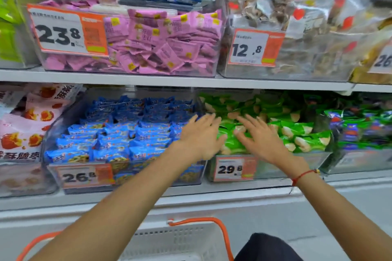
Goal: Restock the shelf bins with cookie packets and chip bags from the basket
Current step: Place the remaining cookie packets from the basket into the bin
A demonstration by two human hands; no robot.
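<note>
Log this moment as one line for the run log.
phase: arranging bin | left hand: open, on green packets | right hand: open, on green packets | bin: tagged 29.8 | basket: below, contents unseen

Left arm: bare, stretched forward and up. Left hand (199,136): palm down, fingers straight and spread, thumb out to the right. Right arm: bare, stretched forward, red string bracelet (303,175) at the wrist. Right hand (259,137): palm down, fingers splayed, slightly bent. Hands near, apart.

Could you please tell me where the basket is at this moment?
In the head view, the white basket with orange handles sits at bottom centre, below the shelf bins, between the person's forearms.
</note>
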